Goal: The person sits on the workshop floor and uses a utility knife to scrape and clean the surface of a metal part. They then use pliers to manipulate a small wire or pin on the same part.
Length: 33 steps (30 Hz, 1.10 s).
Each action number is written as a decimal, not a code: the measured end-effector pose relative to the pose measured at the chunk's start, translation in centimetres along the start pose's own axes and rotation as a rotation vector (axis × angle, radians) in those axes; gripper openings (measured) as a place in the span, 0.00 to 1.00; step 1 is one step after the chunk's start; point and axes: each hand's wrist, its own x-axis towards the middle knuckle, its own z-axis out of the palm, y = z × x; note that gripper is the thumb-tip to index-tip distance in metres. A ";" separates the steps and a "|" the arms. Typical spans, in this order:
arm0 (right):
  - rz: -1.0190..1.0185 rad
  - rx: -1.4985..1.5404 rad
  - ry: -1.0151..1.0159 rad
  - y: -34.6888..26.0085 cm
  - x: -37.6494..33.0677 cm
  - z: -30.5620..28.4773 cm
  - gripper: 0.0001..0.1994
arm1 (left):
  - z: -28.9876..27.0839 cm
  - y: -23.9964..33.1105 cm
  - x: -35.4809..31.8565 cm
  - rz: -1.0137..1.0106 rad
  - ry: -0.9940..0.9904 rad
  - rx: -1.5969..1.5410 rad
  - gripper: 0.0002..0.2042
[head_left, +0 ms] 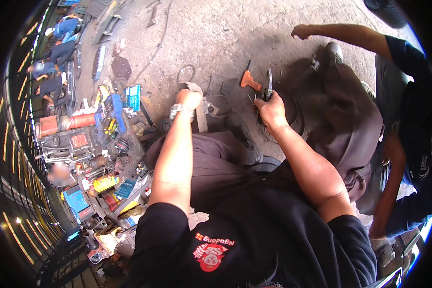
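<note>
My right hand (pixel 272 111) is closed round a metal pliers-like tool (pixel 270 80), its jaws pointing away from me over the floor. To the left, my left hand (pixel 190 99) is curled beside a grey-brown curved strip (pixel 195 87); its fingers are mostly hidden, and what it grips I cannot make out. Just below that hand stands a flat, pale, upright bar (pixel 201 120). An orange pistol-shaped tool (pixel 250 81) with a thin dark rod lies on the floor left of the pliers.
A cluttered bench (pixel 144 192) with tools, a yellow bottle (pixel 104 183) and a blue box (pixel 77 202) is on my left. Close on my right, a co-worker in a dark shirt (pixel 413 120) reaches out an arm. Cables cross the concrete floor (pixel 225 29). Several people work far left.
</note>
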 end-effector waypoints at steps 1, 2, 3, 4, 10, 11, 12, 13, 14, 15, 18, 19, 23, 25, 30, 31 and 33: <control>-0.013 -0.005 -0.010 0.4 0.4 0.4 0.24 | -1.9 -1.6 1.1 0.008 0.044 -0.089 0.18; -0.009 0.050 -0.034 0.2 0.2 0.4 0.24 | -3.6 -2.5 1.1 0.062 0.014 -0.518 0.16; 0.010 0.128 -0.081 -0.1 -0.2 0.5 0.24 | -4.7 -3.5 0.5 0.125 -0.022 -0.944 0.15; 0.018 0.172 -0.052 -0.1 0.2 -0.5 0.21 | -6.9 1.4 -3.1 0.145 -0.022 -1.194 0.08; -0.021 0.654 -0.235 -4.0 -0.6 -2.2 0.15 | -11.1 3.8 -7.0 0.241 0.083 -1.792 0.05; -0.029 0.727 -0.271 -5.3 -1.4 -2.2 0.14 | -11.9 4.0 -8.2 0.194 0.124 -1.866 0.05; -0.019 0.783 -0.298 -6.6 -2.2 -2.6 0.16 | -11.2 -0.3 -5.2 0.259 0.006 -1.889 0.07; -0.042 0.830 -0.273 -6.6 -1.9 -3.4 0.17 | -10.9 1.6 -5.3 0.241 0.037 -1.925 0.08; -0.059 0.875 -0.261 -6.7 -1.7 -3.8 0.17 | -10.8 3.6 -6.5 0.214 0.082 -1.960 0.09; -0.077 0.920 -0.250 -6.8 -1.5 -4.3 0.18 | -10.7 4.8 -7.2 0.187 0.127 -1.994 0.10; -0.106 0.932 -0.206 -7.3 -1.9 -4.3 0.21 | -10.1 4.6 -7.6 0.217 0.134 -1.982 0.06; -0.115 0.927 -0.186 -7.2 -2.0 -4.3 0.21 | -9.8 4.8 -7.8 0.220 0.138 -1.983 0.07; -0.366 0.685 -0.100 -7.2 -2.2 -4.2 0.20 | -8.9 5.2 -8.1 0.263 0.100 -2.078 0.13; -0.452 0.681 -0.123 -7.8 -2.7 -4.0 0.19 | -8.0 4.7 -7.0 0.288 0.093 -2.113 0.15; -0.512 0.495 -0.101 -7.6 -2.8 -3.5 0.22 | -7.0 6.3 -7.0 0.115 0.227 -2.143 0.21; -0.551 0.477 -0.102 -7.2 -2.7 -3.4 0.22 | -7.0 7.2 -7.6 0.071 0.231 -2.153 0.22; -0.631 0.445 -0.116 -6.5 -2.3 -3.0 0.22 | -6.5 8.5 -8.5 -0.026 0.235 -2.034 0.25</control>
